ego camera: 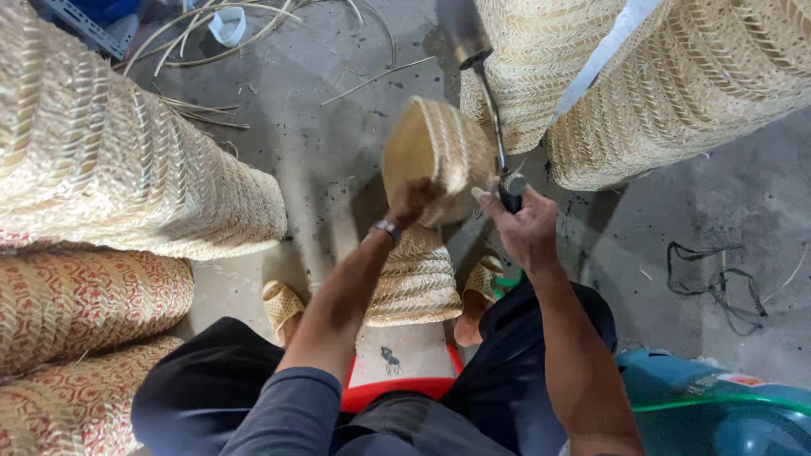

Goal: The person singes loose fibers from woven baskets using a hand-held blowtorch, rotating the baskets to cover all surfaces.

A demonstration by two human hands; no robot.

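My left hand [414,203] curls its fingers around the basket [439,156], held up at twelve o'clock above a stack [414,283] between my knees. My right hand [528,228] is fisted on the tool [494,127], whose shaft touches the basket's three o'clock edge. Woven stacks crowd nine [127,169] and one o'clock [676,84]; the bare, littered concrete floor [338,127] opens toward eleven.

The small woven basket [439,152] was blurred, its weave smeared. The left hand [411,203] had its fingers hidden behind that basket. The curved metal tool [490,101] ran off blurred toward the far edge. The large baskets [118,160] on the left and far right were cut by the frame.
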